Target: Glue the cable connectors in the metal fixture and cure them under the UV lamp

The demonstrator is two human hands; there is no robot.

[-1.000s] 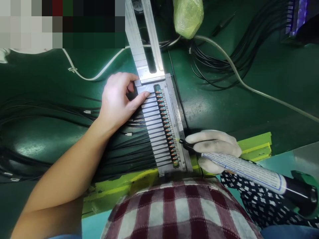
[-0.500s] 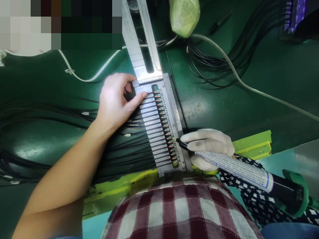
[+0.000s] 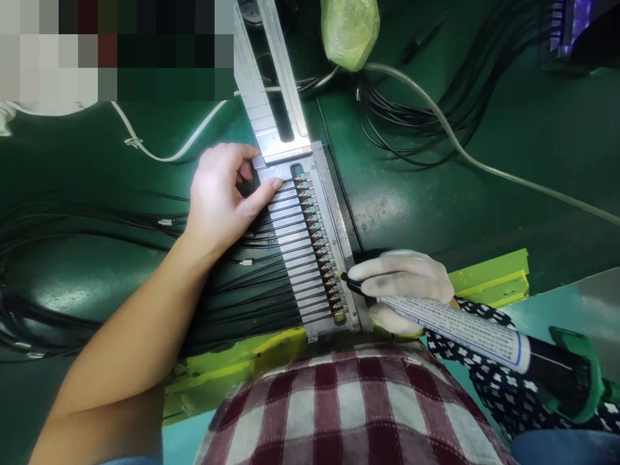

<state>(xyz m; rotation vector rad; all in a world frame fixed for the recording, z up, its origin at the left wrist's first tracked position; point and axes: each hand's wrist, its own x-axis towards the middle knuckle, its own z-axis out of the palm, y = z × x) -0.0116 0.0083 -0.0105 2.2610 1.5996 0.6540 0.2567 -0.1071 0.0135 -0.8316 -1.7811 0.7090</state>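
Observation:
A slotted metal fixture lies on the green table and holds a row of thin black cables with small connector boards at their ends. My bare left hand grips its far left edge, fingers curled at the side and thumb on the plate by the farthest cable. In a white glove, my right hand is closed around a glue dispensing syringe with a printed label. The black nozzle points left, over the row of connectors toward its near end. Whether it touches them I cannot tell.
A raised slotted metal cover extends from the fixture's far end. Loose black cables spread to the left. A yellow-green wrapped bundle, more black cables and a pale cord are behind. Yellow-green edging lines the table front.
The view has shifted slightly, moving the fixture a little left in the picture. The syringe nozzle has crept slightly toward the near end of the row. Both hands keep their grips.

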